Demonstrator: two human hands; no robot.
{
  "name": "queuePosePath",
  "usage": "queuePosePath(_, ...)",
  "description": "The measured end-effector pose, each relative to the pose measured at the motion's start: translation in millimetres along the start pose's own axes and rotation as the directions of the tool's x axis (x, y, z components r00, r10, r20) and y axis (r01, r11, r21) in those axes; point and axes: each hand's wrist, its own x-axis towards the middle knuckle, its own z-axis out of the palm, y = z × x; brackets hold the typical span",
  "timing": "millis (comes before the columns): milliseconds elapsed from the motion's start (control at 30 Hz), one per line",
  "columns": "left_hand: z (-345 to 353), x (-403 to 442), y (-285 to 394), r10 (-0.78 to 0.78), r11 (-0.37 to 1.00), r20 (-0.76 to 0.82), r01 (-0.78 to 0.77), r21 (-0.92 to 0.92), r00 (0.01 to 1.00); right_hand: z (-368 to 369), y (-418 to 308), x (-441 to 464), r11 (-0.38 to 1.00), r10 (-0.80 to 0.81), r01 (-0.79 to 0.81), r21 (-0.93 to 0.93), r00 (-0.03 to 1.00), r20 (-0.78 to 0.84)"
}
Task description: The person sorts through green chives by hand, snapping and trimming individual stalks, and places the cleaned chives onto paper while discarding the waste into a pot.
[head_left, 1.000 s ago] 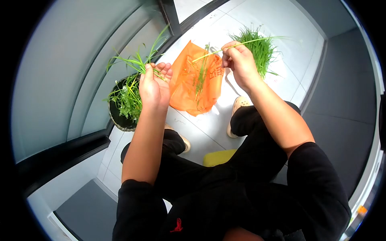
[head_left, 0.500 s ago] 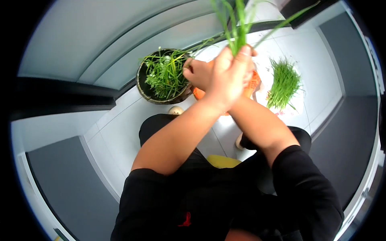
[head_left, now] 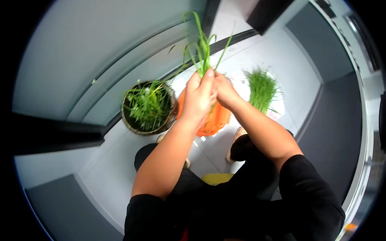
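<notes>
A bunch of long green chives (head_left: 204, 60) stands up out of my left hand (head_left: 200, 94), whose fingers are wrapped round the stems. Some of its blades bend over at the tips. My right hand (head_left: 226, 91) is against the same bunch from the right, its fingers curled in and partly hidden behind my left hand. Under both hands lies an orange bag or cloth (head_left: 215, 120) on the floor. To the left, a dark round basket (head_left: 128, 122) is filled with loose green stalks and small white flowers (head_left: 146, 106).
A neat pile of chives (head_left: 261, 90) lies on a white sheet (head_left: 277, 108) at the right. Frosted glass panels (head_left: 100, 52) close off the left. My feet are on the tiled floor, and a yellow-green thing (head_left: 217, 178) shows between my legs.
My right hand has come back from beside the basket, where it crossed behind my left wrist, to the chives. My left hand has lowered with the bunch. The view has shifted.
</notes>
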Motion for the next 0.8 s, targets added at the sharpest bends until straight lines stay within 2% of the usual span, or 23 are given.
queuePosePath(33,7.5,-1.8,1.1,-0.031,0.998,0.032,0.029,0.063,0.999,-23.2,-17.7,-7.8,0.98,0.117,-0.122,0.159,0.992,0.039)
queuePosePath(100,15.5,0.0,-11.0,-0.12,0.976,0.108,0.097,0.197,0.987,-47.8,-57.2,-31.0,0.954,0.051,-0.056,0.295,0.998,0.026)
queuePosePath(133,16.9,4.2,-24.6,-0.11,0.949,0.118,0.068,0.308,0.987,-57.7,-55.6,-33.4,0.985,0.027,-0.026,0.171,1.0,-0.005)
queuePosePath(167,16.0,6.9,-36.9,-0.125,0.946,0.137,0.076,0.316,0.983,-68.8,-56.4,-42.4,0.998,0.038,-0.039,0.054,0.999,0.029)
queuePosePath(200,16.9,7.9,-41.3,-0.096,0.897,0.242,-0.022,0.442,0.966,-70.1,-59.6,-50.0,0.994,0.061,-0.062,0.095,0.998,0.009)
queuePosePath(300,17.9,10.2,-47.4,-0.252,0.812,0.34,0.007,0.583,0.906,-77.7,-42.7,-58.7,0.967,0.16,-0.15,0.208,0.987,-0.032)
queuePosePath(367,19.5,9.7,-48.9,-0.425,0.791,0.296,0.193,0.58,0.855,-83.3,-26.9,-61.7,0.929,0.217,-0.21,0.305,0.976,0.009)
queuePosePath(400,22.0,10.7,-46.6,-0.474,0.803,0.277,0.281,0.526,0.836,-85.0,-25.1,-60.6,0.951,0.188,-0.177,0.252,0.982,-0.02)
queuePosePath(433,20.7,9.9,-48.2,-0.49,0.792,0.266,0.296,0.534,0.83,-91.4,-23.1,-59.1,0.945,0.195,-0.184,0.27,0.981,-0.014)
queuePosePath(500,17.4,17.7,-48.4,-0.509,0.836,0.261,0.399,0.378,0.82,-103.1,-19.3,-54.9,0.904,0.188,-0.148,0.401,0.98,-0.061)
queuePosePath(700,17.8,25.6,-50.9,-0.503,0.859,0.312,0.426,0.285,0.806,-123.3,-25.3,-62.5,0.915,0.16,-0.072,0.397,0.968,-0.193)
queuePosePath(800,20.3,29.3,-54.5,-0.522,0.852,0.342,0.463,0.244,0.781,-126.0,-24.9,-63.5,0.917,0.19,-0.095,0.387,0.958,-0.216)
